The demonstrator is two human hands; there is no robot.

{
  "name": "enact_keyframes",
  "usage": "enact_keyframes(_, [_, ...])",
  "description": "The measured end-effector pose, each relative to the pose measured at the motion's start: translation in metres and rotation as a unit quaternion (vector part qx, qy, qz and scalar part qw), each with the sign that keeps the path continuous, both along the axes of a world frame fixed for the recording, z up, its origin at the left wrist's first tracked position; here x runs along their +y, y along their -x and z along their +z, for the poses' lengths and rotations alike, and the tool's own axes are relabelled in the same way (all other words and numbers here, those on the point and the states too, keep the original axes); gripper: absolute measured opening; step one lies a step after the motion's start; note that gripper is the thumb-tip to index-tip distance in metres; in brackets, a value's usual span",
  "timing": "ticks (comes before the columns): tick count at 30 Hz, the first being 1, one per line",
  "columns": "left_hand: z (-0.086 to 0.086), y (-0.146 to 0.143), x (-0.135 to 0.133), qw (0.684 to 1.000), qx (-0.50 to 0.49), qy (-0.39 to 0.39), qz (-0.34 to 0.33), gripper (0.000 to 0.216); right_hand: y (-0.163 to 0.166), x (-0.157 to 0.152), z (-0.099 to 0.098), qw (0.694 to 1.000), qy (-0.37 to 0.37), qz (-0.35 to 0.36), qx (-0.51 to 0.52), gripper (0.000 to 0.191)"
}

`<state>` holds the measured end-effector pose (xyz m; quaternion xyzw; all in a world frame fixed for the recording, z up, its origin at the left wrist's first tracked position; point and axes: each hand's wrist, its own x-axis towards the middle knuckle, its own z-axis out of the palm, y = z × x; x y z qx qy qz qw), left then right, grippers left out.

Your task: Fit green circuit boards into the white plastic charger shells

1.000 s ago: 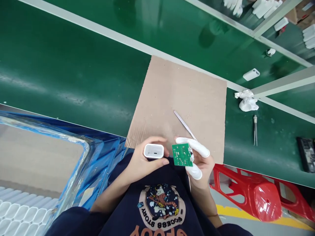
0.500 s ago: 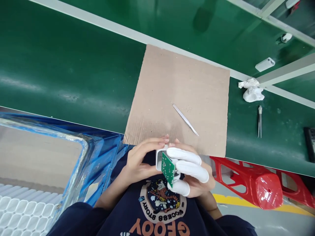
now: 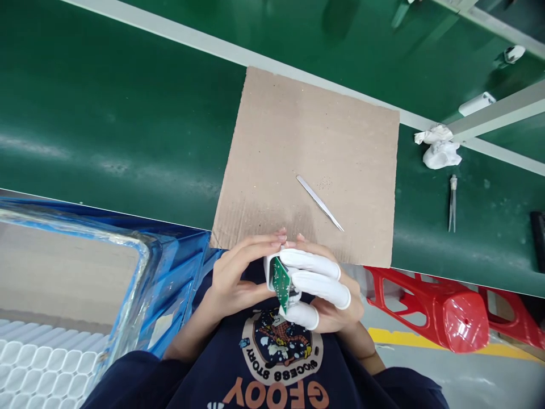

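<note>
Between thumb and fingers, my left hand point(image 3: 238, 278) grips a white plastic housing point(image 3: 268, 266) with an open side turned to the right. My right hand point(image 3: 327, 284), with white finger cots on several fingers, holds a green circuit board point(image 3: 281, 284). The board's left edge sits at the housing's opening, partly inside it; how deep is hidden. Components on the board's right side are mostly covered by the fingers. Just beyond both hands, metal tweezers point(image 3: 319, 202) lie on a cardboard sheet point(image 3: 272, 136).
At right on the green bench point(image 3: 162, 113) lie a second pair of tweezers point(image 3: 452, 204) and crumpled white material point(image 3: 441, 154). A white case point(image 3: 477, 104) lies behind them. Red stools point(image 3: 460, 318) stand below the edge. A blue crate point(image 3: 170, 284) with white trays point(image 3: 46, 369) is at left.
The circuit board has moved left, from just outside the housing's opening to partly within it. My right hand has shifted left with it. The view has shifted slightly.
</note>
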<state>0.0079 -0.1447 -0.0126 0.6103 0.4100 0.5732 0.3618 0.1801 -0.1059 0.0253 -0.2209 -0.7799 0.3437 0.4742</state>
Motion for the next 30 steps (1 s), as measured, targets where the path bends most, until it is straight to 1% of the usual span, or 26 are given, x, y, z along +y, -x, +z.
enact_keyframes(8, [0.0, 0.0, 0.0, 1.0, 0.012, 0.023, 0.008, 0.046, 0.003, 0.0, -0.003, 1.0, -0.003, -0.015, -0.017, 0.045])
enact_keyframes(14, [-0.002, 0.004, 0.001, 0.999, 0.017, 0.035, 0.019, 0.051, 0.004, 0.003, -0.005, 0.999, -0.002, -0.016, -0.037, 0.039])
enact_keyframes(18, [-0.002, 0.007, 0.002, 0.999, 0.026, 0.045, 0.011, 0.054, 0.009, 0.003, -0.008, 0.999, 0.004, -0.031, -0.02, 0.036])
enact_keyframes(21, [-0.001, 0.007, 0.002, 0.998, 0.027, 0.046, 0.017, 0.055, 0.012, 0.002, -0.01, 0.999, 0.012, -0.038, -0.016, 0.036])
enact_keyframes(23, [-0.001, 0.006, 0.002, 0.998, 0.027, 0.044, 0.028, 0.056, 0.012, 0.001, -0.011, 0.999, 0.025, -0.039, -0.027, 0.038])
enact_keyframes(26, [0.0, 0.004, 0.003, 0.998, 0.031, 0.051, 0.034, 0.057, 0.007, 0.002, -0.012, 0.996, 0.038, -0.029, -0.076, 0.044])
enact_keyframes(28, [0.0, 0.003, 0.005, 0.997, 0.028, 0.067, 0.024, 0.059, 0.001, 0.004, -0.013, 0.994, 0.03, -0.028, -0.099, 0.053])
enact_keyframes(30, [0.0, 0.002, 0.006, 0.997, 0.022, 0.078, 0.007, 0.06, -0.005, 0.006, -0.013, 0.995, 0.011, -0.033, -0.096, 0.06])
